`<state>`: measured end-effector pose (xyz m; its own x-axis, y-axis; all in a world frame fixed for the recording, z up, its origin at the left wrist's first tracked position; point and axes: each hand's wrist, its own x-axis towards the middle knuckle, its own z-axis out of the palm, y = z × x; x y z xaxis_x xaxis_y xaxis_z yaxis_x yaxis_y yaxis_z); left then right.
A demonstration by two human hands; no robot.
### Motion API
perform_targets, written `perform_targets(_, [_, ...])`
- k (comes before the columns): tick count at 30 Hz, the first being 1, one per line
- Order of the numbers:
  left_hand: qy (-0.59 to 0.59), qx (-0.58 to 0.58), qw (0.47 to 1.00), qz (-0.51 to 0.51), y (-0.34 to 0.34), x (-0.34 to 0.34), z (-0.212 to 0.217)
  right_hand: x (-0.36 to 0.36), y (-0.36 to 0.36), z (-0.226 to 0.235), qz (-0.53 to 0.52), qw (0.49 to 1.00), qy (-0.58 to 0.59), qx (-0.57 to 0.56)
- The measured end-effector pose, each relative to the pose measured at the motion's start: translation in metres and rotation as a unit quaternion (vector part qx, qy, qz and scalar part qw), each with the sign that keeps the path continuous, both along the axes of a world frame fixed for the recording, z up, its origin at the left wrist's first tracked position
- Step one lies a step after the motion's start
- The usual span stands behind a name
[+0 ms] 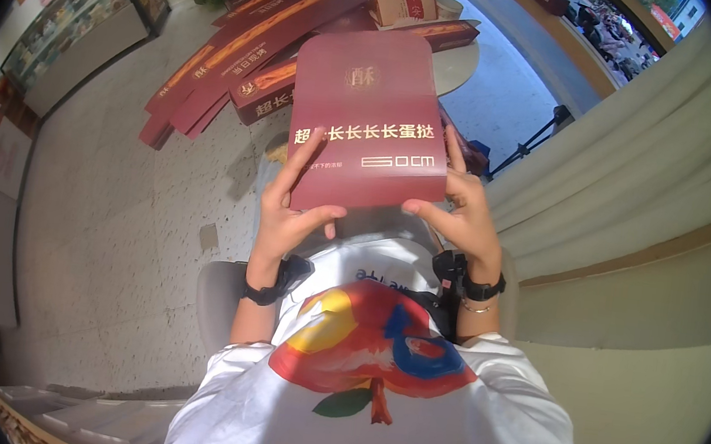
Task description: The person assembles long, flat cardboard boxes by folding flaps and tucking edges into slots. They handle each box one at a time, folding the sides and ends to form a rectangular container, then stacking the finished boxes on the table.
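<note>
White printed shirt fills the lower frame, nearest us. We grip the flat dark-red carton by its lower corners, left hand & right hand fingers pinched on it, held up above our lap. Carton looks unfolded yet; more flat ones stacked on the floor beyond, approx. all left to do.

Pale speckled floor, glass display cabinet at left, cream curtain at right, daylight

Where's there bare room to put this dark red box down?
The dark red box is held up by the left hand and right hand. The round table is crowded with long red boxes, bare only along its right rim. The speckled floor left of the left hand lies open below that stack.
</note>
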<state>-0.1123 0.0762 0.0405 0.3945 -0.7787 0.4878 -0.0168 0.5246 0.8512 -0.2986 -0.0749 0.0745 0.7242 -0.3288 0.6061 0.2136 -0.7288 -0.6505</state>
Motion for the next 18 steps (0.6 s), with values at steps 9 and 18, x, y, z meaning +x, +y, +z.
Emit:
perform_targets(9, [-0.26, 0.042, 0.914, 0.308, 0.007, 0.013, 0.0, 0.006, 0.005, 0.002, 0.01, 0.998, -0.039, 0.051])
perform_targets(18, [-0.298, -0.03, 0.889, 0.346, 0.016, 0.012, 0.01, 0.011, 0.01, 0.003, 0.028, 0.991, 0.017, 0.127])
